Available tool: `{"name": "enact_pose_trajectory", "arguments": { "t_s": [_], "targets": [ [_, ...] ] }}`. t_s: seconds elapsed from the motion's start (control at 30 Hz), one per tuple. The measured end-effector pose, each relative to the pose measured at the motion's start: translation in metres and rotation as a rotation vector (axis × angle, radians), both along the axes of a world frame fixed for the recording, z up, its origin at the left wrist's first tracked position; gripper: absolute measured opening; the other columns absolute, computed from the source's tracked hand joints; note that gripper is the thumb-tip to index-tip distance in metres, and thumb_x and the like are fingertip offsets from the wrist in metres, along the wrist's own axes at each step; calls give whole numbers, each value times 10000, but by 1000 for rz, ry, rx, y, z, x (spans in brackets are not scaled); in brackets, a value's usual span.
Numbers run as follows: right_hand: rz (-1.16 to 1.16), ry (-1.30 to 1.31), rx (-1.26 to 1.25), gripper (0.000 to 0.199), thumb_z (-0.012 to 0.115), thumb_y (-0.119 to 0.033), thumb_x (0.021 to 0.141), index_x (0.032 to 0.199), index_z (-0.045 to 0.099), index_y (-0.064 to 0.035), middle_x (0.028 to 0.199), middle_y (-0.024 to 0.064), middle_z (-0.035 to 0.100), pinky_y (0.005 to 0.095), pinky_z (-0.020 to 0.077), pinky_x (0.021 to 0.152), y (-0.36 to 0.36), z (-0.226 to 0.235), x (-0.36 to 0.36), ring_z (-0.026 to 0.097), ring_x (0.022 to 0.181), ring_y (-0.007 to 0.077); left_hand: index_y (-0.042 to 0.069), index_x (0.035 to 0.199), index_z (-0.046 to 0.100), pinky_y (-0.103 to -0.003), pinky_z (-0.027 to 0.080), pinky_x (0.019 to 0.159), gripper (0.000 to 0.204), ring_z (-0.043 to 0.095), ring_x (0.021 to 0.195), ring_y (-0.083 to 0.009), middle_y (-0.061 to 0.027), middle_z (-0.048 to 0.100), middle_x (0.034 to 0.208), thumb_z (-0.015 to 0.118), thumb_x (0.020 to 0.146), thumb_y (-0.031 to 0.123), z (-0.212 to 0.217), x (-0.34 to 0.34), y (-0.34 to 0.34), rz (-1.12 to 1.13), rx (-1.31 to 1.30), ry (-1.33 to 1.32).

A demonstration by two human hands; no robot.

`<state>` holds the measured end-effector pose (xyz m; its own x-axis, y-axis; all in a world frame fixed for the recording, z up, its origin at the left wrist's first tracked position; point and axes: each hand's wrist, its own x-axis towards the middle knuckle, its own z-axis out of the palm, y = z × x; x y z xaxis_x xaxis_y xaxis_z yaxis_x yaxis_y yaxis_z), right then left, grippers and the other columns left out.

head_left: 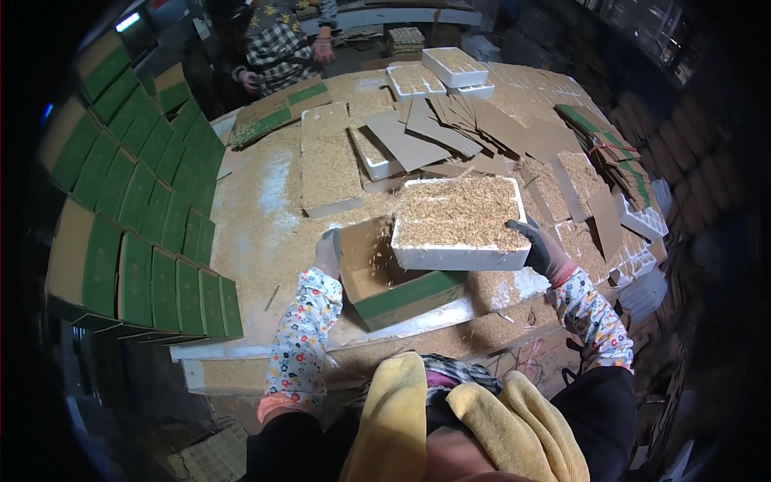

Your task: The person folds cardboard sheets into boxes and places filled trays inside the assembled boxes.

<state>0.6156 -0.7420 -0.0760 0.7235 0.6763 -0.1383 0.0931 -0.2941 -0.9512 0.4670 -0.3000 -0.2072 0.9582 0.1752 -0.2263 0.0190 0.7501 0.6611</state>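
Tabletop (pixel 249 269): strewn with pale wood shavings, its near edge just in front of the person.
Forearms: both in floral sleeves (pixel 303 325), reaching forward from the lower edge and set apart, elbows apparently bent.
Left hand (pixel 327 254): gloved, against the left wall of the open carton; whether its fingers hook over the rim cannot be told.
Carton (pixel 405 302): brown and green, open side up, near the tabletop's front edge; best steadied by the left hand so that it does not skid.
Right hand (pixel 543 251): dark-gloved, clamped on the tray's right end, thumb over the rim.
White tray (pixel 464 259): shavings-filled, partly over the carton's right side, slightly tilted; loose flecks hang in the air at its left end.
Handling: one-ended support likely lets the far end sag; a firm grip, slow movement and near-level carriage should limit spillage.
Mid-field: loose cardboard sheets (pixel 401 138) behind the tray; green cartons (pixel 135 178) stacked at left.
Far side: more filled trays (pixel 466 79); another person (pixel 277 55) in checked clothing.
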Motion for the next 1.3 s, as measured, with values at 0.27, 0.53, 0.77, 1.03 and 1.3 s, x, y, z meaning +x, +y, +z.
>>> {"name": "enact_pose_trajectory", "arguments": {
  "t_s": [0.27,0.53,0.77,1.03,1.3],
  "targets": [
    [-156,246,124,557,673,-235,876,1338,439,-27,1171,83,574,285,503,795,64,4,-34,564,991,144,37,1311,508,-335,485,874,546,606,971,-242,-112,614,1157,336,1008,458,55,46,-84,-28,-14,190],
    [-186,-13,-283,588,673,-210,810,1315,444,-14,1191,266,579,387,441,971,122,-91,-65,559,1125,397,48,1084,579,-409,499,778,232,643,881,-342,-176,660,970,585,852,65,10,-7,-31,174,1520,477],
    [-516,-670,-183,731,734,-328,765,1355,432,-20,1403,225,416,441,257,1118,137,-113,96,334,1347,380,48,1050,562,-436,488,781,302,620,889,-393,-203,647,935,672,798,175,36,-24,-30,182,1540,562],
    [21,-556,-653,568,714,-311,725,1200,516,-72,1115,150,623,483,465,885,136,-182,167,608,1019,341,49,1084,568,-430,491,824,401,627,895,-386,-205,652,917,711,764,245,18,-20,-46,118,1573,677],
    [596,-1263,-304,203,584,-138,788,990,586,-112,958,107,584,387,457,729,169,-34,-39,576,913,302,27,1231,501,-360,497,794,441,597,857,-212,-91,619,986,633,901,288,5,-33,-5,561,640,321]
  ]
}}
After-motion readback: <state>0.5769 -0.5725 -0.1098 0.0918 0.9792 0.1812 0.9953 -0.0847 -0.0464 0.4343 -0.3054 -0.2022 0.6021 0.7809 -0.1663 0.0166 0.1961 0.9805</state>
